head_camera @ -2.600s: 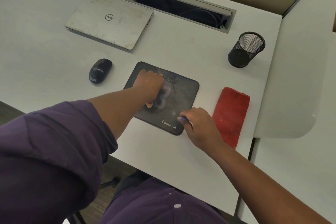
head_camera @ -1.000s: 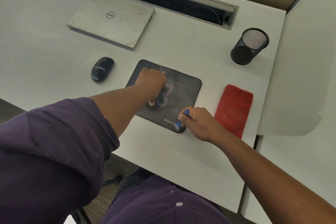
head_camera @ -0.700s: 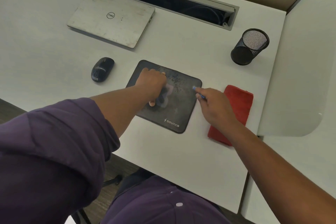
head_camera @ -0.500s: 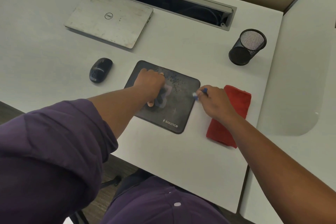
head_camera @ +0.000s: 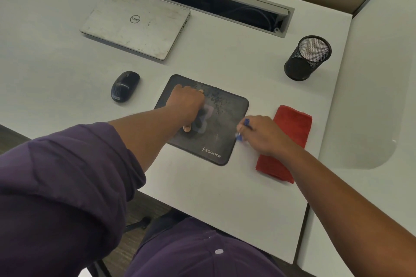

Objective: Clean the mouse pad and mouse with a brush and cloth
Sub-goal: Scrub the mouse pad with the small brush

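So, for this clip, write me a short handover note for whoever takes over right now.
Left hand: pressed on the pad, holding it down; its grip can't be told.
Right hand: grips a small blue brush at the pad's right edge.
Mouse: on the desk left of the pad, untouched.
Red cloth: right of the pad, partly under the right forearm.
Done: brushing under way; specks remain near the pad's far edge.
Left: finish brushing, wipe the pad, clean the mouse.
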{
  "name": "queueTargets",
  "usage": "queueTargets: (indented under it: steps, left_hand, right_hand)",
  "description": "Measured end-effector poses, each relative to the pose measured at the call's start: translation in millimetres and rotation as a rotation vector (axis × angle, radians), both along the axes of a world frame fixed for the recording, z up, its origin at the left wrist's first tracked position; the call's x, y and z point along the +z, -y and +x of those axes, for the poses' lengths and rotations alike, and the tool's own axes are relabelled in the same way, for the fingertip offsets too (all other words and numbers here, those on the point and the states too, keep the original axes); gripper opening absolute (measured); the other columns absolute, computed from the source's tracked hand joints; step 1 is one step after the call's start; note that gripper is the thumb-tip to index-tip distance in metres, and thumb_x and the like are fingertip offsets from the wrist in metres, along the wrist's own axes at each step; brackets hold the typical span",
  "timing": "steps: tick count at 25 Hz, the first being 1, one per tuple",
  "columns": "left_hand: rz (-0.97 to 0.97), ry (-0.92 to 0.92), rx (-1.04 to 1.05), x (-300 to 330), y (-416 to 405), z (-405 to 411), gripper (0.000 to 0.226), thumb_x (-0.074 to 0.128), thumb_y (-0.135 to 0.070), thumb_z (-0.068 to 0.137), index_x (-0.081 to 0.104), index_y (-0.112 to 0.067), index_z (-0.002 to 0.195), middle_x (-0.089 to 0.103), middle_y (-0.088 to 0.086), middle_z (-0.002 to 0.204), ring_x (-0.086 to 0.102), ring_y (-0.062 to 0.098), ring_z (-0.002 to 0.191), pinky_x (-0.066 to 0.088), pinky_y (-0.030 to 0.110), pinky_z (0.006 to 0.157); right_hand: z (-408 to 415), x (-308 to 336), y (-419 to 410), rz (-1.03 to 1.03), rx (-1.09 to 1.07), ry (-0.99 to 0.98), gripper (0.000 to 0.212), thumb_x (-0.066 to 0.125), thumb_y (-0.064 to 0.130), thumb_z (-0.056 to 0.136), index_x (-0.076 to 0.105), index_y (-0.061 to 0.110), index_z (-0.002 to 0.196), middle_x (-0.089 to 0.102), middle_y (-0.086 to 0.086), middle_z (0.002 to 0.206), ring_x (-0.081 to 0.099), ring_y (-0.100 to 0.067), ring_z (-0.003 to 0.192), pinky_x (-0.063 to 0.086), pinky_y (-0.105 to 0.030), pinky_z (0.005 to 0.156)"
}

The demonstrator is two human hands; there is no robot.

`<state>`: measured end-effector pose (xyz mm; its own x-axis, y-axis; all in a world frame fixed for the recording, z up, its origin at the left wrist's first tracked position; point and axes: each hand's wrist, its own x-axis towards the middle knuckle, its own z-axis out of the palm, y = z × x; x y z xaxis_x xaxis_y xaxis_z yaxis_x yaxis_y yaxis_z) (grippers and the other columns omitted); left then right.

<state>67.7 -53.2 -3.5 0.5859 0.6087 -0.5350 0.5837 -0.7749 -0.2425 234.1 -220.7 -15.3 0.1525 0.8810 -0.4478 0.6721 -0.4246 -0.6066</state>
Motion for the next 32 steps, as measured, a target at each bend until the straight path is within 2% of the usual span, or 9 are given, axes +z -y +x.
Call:
queueTargets:
  steps: [3, 7, 11, 16, 20, 23, 26, 30, 32]
  left_hand:
    - [0.007, -0.002, -0.006, 0.0, 0.8, 0.2, 0.094, 0.097, -0.032, 0.046, 0.055, -0.014, 0.128, 0.049, -0.006, 0.071, 0.055, 0.022, 0.085, 0.031, 0.033, 0.072]
    - [0.008, -0.028, -0.016, 1.3, 0.6, 0.3, 0.093, 0.097, -0.031, 0.046, 0.057, -0.015, 0.128, 0.054, -0.006, 0.076, 0.058, 0.022, 0.087, 0.032, 0.033, 0.071]
    - [-0.005, -0.041, -0.009, 3.0, 0.6, 2.7, 0.085, 0.095, -0.025, 0.049, 0.060, -0.016, 0.127, 0.043, -0.007, 0.067, 0.048, 0.020, 0.076, 0.032, 0.033, 0.071]
    - [-0.017, -0.040, -0.010, 1.3, 0.0, 1.2, 0.074, 0.095, -0.024, 0.050, 0.061, -0.016, 0.115, 0.051, -0.005, 0.073, 0.044, 0.020, 0.075, 0.032, 0.033, 0.069]
    - [-0.037, -0.030, -0.003, 1.8, -0.4, 1.8, 0.066, 0.095, -0.023, 0.050, 0.064, -0.018, 0.108, 0.059, -0.005, 0.082, 0.045, 0.020, 0.074, 0.030, 0.033, 0.069]
    - [-0.035, -0.026, 0.002, 2.4, -0.8, 1.4, 0.067, 0.094, -0.023, 0.050, 0.063, -0.017, 0.110, 0.055, -0.005, 0.078, 0.046, 0.020, 0.076, 0.031, 0.033, 0.070]
    - [-0.020, -0.017, -0.009, 2.4, -0.1, 0.2, 0.081, 0.096, -0.026, 0.047, 0.058, -0.015, 0.118, 0.052, -0.005, 0.077, 0.056, 0.023, 0.085, 0.031, 0.033, 0.071]
    - [-0.026, -0.013, -0.011, 2.2, 0.4, 0.9, 0.087, 0.097, -0.029, 0.045, 0.056, -0.014, 0.121, 0.048, -0.005, 0.073, 0.058, 0.023, 0.088, 0.031, 0.034, 0.071]
    - [-0.026, -0.016, -0.011, 2.6, 0.2, 0.9, 0.088, 0.097, -0.028, 0.044, 0.056, -0.014, 0.120, 0.046, -0.006, 0.071, 0.058, 0.024, 0.087, 0.031, 0.034, 0.071]
  right_hand:
    - [-6.8, 5.9, 7.5, -0.005, 0.006, -0.192, 0.018, 0.056, 0.028, 0.096, 0.068, 0.024, 0.082, 0.071, 0.016, 0.072, 0.064, -0.001, 0.068, 0.051, -0.029, 0.068]
    - [3.0, 10.2, -7.8, 0.353, -0.350, -0.163, 0.015, 0.055, 0.034, 0.094, 0.069, 0.031, 0.090, 0.066, 0.019, 0.068, 0.053, -0.001, 0.053, 0.038, -0.015, 0.050]
    - [13.6, -2.4, -18.3, 0.274, -0.388, -0.032, 0.022, 0.047, 0.035, 0.098, 0.066, 0.023, 0.096, 0.070, 0.001, 0.078, 0.062, -0.014, 0.068, 0.044, -0.032, 0.060]
    - [15.0, -12.1, -7.3, 0.188, -0.446, -0.147, 0.027, 0.046, 0.026, 0.090, 0.069, 0.019, 0.077, 0.068, 0.003, 0.065, 0.054, -0.001, 0.053, 0.042, -0.021, 0.053]
    - [17.5, -4.1, -17.2, 0.348, -0.524, -0.159, 0.025, 0.046, 0.026, 0.093, 0.070, 0.025, 0.092, 0.067, 0.012, 0.077, 0.053, 0.006, 0.056, 0.036, -0.007, 0.047]
    - [20.9, -2.7, -19.4, 0.228, -0.409, -0.078, 0.021, 0.050, 0.024, 0.095, 0.068, 0.028, 0.084, 0.067, 0.012, 0.071, 0.055, 0.004, 0.055, 0.040, -0.013, 0.050]
    - [22.7, 0.1, -16.7, 0.010, -0.268, -0.165, 0.021, 0.054, 0.028, 0.089, 0.072, 0.027, 0.077, 0.071, 0.007, 0.067, 0.064, -0.008, 0.062, 0.054, -0.034, 0.065]
    - [20.8, 7.4, -24.4, 0.262, -0.325, -0.076, 0.017, 0.058, 0.028, 0.096, 0.068, 0.033, 0.084, 0.071, 0.010, 0.077, 0.063, -0.018, 0.071, 0.049, -0.029, 0.062]
    - [20.6, 7.1, -29.8, 0.207, -0.213, 0.100, 0.016, 0.055, 0.028, 0.100, 0.069, 0.023, 0.098, 0.071, 0.004, 0.092, 0.062, -0.016, 0.079, 0.045, -0.027, 0.065]
